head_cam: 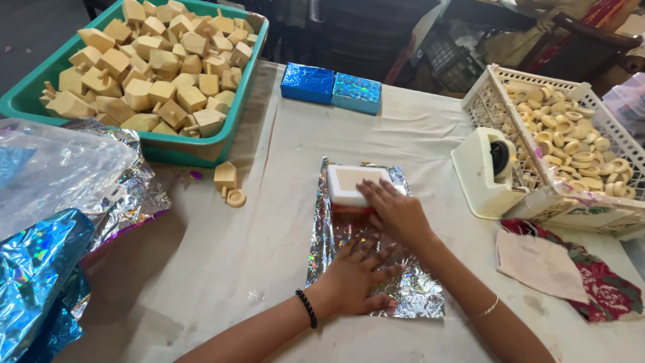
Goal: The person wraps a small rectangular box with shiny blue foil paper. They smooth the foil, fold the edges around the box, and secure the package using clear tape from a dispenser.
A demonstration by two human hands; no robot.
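- Left hand (356,279), fingers spread, presses flat on crinkled silver holographic foil sheet (416,292); it looks thin, light, tear-prone.
- Right hand (396,212), fingers together, steadies small white rectangular box (354,183) just beyond fingertips; probably light, rigid, best gripped by its sides.

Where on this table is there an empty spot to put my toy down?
Bare cloth lies between the green tub of wooden blocks and the silver foil sheet, below the loose wooden block. More lies between the two blue wrapped boxes and the small box under the right hand. The right side is crowded: tape dispenser, white basket, floral cloth.
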